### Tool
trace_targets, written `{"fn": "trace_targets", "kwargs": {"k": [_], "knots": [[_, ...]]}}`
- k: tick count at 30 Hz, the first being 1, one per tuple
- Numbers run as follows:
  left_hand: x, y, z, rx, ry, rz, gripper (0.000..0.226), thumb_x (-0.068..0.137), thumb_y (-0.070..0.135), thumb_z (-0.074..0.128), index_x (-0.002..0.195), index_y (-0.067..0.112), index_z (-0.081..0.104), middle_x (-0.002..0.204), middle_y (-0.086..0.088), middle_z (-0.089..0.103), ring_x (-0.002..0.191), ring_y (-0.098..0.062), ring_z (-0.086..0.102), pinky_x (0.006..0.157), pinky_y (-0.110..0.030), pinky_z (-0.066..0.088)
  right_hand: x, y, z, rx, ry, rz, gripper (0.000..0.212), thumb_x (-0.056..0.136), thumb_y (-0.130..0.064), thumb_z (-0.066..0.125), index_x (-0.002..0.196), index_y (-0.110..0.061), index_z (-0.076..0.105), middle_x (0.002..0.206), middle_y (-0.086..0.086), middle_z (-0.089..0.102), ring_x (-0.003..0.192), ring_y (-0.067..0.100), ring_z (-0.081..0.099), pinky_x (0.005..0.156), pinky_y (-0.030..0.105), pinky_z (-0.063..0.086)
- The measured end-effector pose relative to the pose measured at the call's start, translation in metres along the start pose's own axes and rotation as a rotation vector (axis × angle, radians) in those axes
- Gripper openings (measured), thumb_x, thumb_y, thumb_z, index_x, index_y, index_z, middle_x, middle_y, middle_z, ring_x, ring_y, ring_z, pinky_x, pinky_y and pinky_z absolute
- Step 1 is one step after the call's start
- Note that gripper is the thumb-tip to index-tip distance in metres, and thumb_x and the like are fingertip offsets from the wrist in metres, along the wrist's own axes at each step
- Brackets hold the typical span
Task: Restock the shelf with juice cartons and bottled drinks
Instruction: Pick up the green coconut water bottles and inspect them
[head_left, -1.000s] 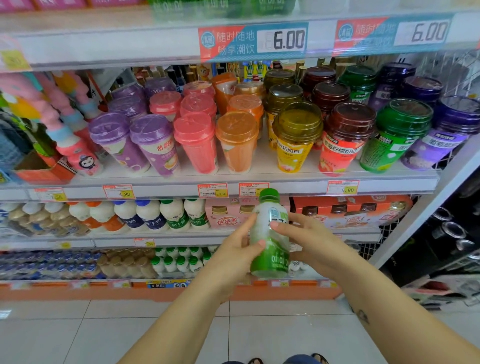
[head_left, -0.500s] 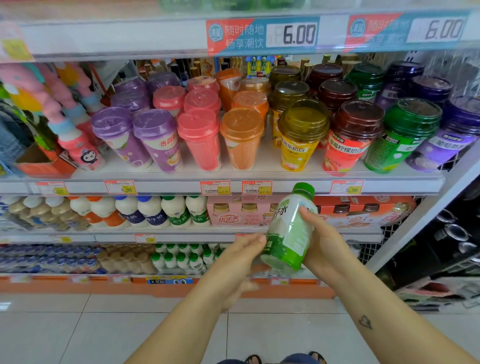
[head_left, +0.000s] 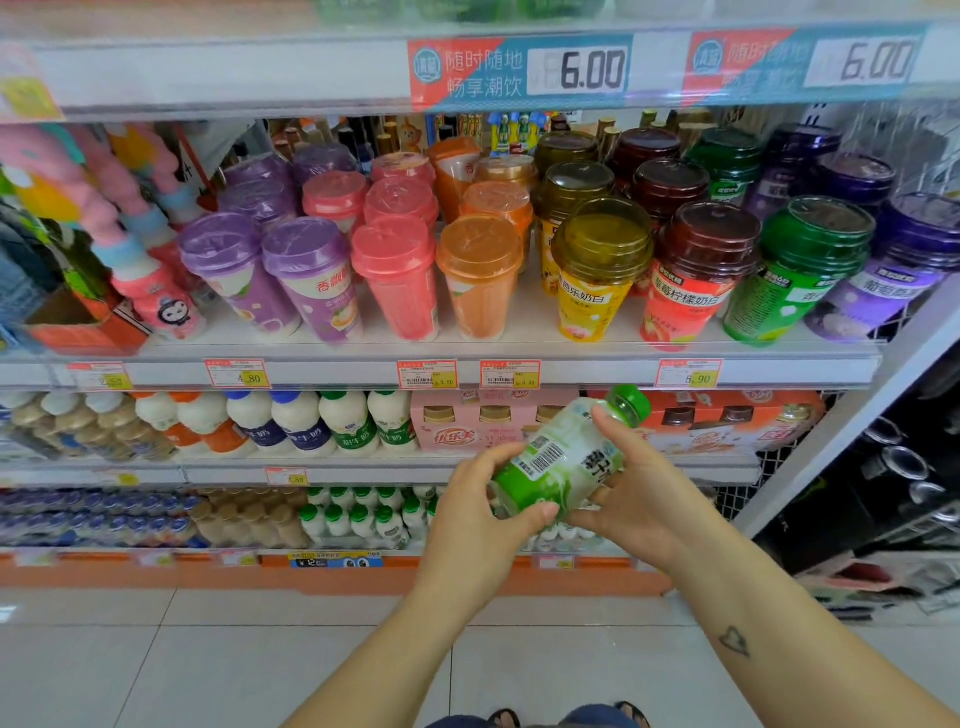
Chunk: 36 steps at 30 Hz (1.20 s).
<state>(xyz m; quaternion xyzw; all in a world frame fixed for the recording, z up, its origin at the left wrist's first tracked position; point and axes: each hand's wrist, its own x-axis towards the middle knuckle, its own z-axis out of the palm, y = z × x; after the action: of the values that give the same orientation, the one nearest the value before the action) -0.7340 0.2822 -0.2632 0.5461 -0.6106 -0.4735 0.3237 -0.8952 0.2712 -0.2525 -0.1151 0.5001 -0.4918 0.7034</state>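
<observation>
A small white-and-green bottle (head_left: 563, 457) with a green cap is tilted, cap pointing up and right, in front of the lower shelves. My left hand (head_left: 480, 525) grips its green base from the left, thumb under the bottom. My right hand (head_left: 641, 493) holds its body from the right, fingers curled behind the label. The barcode on the label faces me.
The shelf unit (head_left: 519, 371) holds lidded drink cups on the middle level, white milk bottles (head_left: 301, 423) and pink multipacks (head_left: 467, 426) below, small green-capped bottles (head_left: 358, 517) lower still. A white upright post (head_left: 852, 415) bounds the shelves on the right. Tiled floor lies beneath.
The bottle went from upright to tilted right. My left hand let go about half a second ago and now grips the base again; the bottle has turned so its barcode shows.
</observation>
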Motion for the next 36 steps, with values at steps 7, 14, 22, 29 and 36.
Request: {"fn": "trace_targets", "kwargs": {"k": [7, 14, 22, 29, 36], "knots": [[-0.002, -0.004, 0.000, 0.019, -0.015, 0.068, 0.055, 0.075, 0.021, 0.079, 0.109, 0.049, 0.048, 0.113, 0.027, 0.048, 0.103, 0.022, 0.041, 0.092, -0.026, 0.050, 0.003, 0.016, -0.009, 0.275, -0.017, 0.141, 0.058, 0.077, -0.030, 0.066, 0.127, -0.003, 0.053, 0.115, 0.027, 0.065, 0.102, 0.042, 0.065, 0.081, 0.058, 0.054], [0.000, -0.012, -0.006, -0.006, -0.045, 0.051, 0.050, 0.076, 0.025, 0.078, 0.110, 0.049, 0.051, 0.117, 0.026, 0.050, 0.103, 0.019, 0.046, 0.086, -0.007, 0.043, 0.001, 0.012, -0.006, 0.211, 0.010, 0.107, 0.046, 0.082, -0.026, 0.066, 0.120, -0.002, 0.055, 0.116, 0.025, 0.063, 0.105, 0.042, 0.063, 0.086, 0.060, 0.051], [0.016, 0.001, -0.037, -0.727, -0.167, -0.210, 0.041, 0.078, 0.012, 0.065, 0.118, 0.023, 0.060, 0.114, -0.004, 0.066, 0.091, -0.019, 0.069, 0.072, -0.033, 0.059, -0.011, -0.024, 0.008, -0.177, -0.075, -0.080, 0.038, 0.087, -0.033, 0.061, 0.119, -0.013, 0.057, 0.112, 0.013, 0.067, 0.099, 0.029, 0.069, 0.082, 0.051, 0.056], [0.022, 0.009, -0.058, -0.824, -0.240, -0.180, 0.050, 0.069, 0.018, 0.063, 0.119, 0.021, 0.060, 0.101, -0.004, 0.073, 0.083, -0.020, 0.070, 0.064, -0.034, 0.058, -0.022, -0.062, 0.021, -0.458, -0.005, -0.344, 0.032, 0.090, -0.037, 0.060, 0.119, -0.025, 0.056, 0.099, 0.003, 0.067, 0.067, 0.013, 0.064, 0.064, 0.029, 0.048], [0.034, 0.049, -0.090, -0.692, -0.259, 0.038, 0.066, 0.059, 0.019, 0.085, 0.120, 0.018, 0.061, 0.114, -0.007, 0.069, 0.097, -0.024, 0.068, 0.077, -0.038, 0.058, -0.055, -0.096, 0.048, -0.588, -0.029, -0.719, 0.015, 0.088, -0.025, 0.064, 0.103, -0.022, 0.067, 0.084, 0.001, 0.064, 0.066, 0.013, 0.053, 0.058, 0.022, 0.048]]}}
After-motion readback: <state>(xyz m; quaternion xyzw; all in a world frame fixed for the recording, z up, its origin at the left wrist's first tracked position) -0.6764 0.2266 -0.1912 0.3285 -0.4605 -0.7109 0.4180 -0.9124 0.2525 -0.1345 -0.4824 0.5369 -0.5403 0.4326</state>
